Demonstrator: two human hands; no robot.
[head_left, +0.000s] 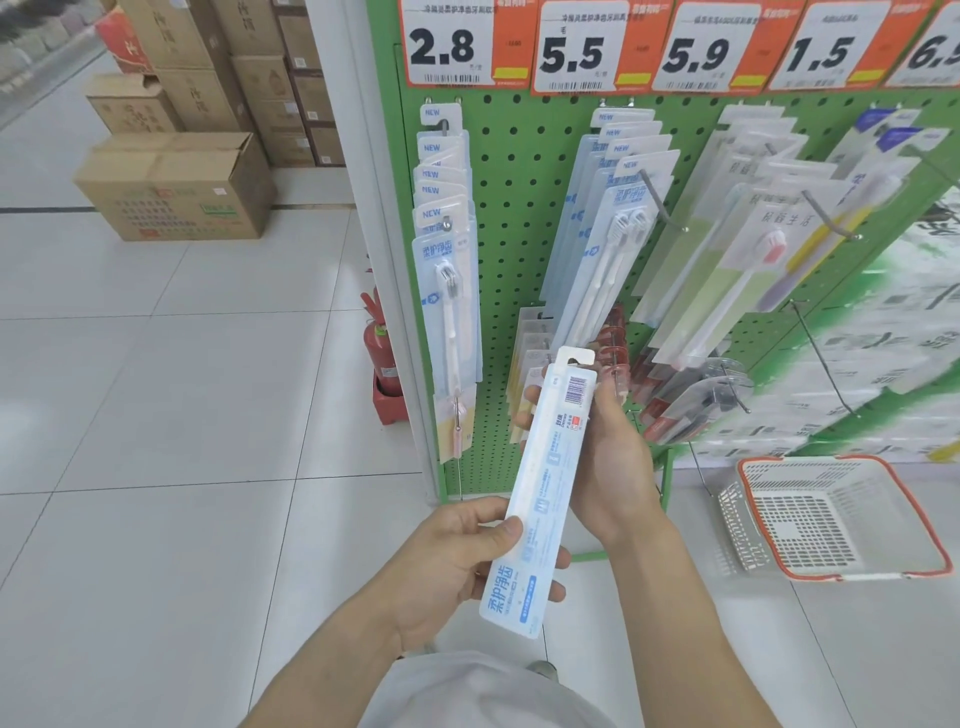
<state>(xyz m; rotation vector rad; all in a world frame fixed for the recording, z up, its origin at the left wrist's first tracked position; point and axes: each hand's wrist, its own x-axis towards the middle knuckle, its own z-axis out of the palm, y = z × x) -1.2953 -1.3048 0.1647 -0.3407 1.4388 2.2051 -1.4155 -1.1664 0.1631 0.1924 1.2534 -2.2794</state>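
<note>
Fingers of your left hand (457, 561) curl round the lower end of a toothbrush pack (545, 483), the thumb pressed on its near face and fingertips showing past its right edge. Your right hand (608, 457) grips the upper end from behind, fingers peeking out on the left side of the card and the thumb on the right, next to the barcode.

You hold the pack in the air in front of you, between your chest and the display. Its long axis runs on a slant from lower left to upper right: the end with the large blue characters points down towards you, and the end with the hang tab points up and away, towards the green pegboard (509, 208). The printed back faces you.

Just beyond the tab hang more toothbrush packs (447, 291) in rows on metal hooks, under price tags (452, 47) reading 2.8, 5.5, 5.9 and 1.5. To your right a white shopping basket (815, 459) with an orange rim sits on the tiled floor (156, 415). A red fire extinguisher (376, 348) stands by the left edge of the display, and cardboard boxes (176, 187) are stacked well beyond it.
</note>
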